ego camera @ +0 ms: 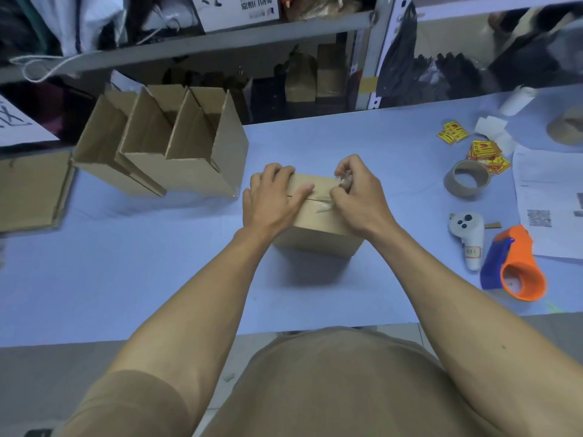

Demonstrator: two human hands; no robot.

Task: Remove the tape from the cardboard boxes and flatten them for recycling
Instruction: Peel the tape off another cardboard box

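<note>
Small box (318, 216), centre frame on the table (157, 263): left hand (271, 197) flat on top, fingers straight, steadying it; right hand (356, 197) pinching crumpled tape (328, 207) off the seam.

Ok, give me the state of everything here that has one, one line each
box: closed, upright, tape partly peeled
tape: half lifted off the seam, bunched
left hand: flat on the box top, pressing
right hand: pinching the tape
open boxes: three, flaps up, tipped back
tape roll: lying flat
dispenser: on its side
</note>
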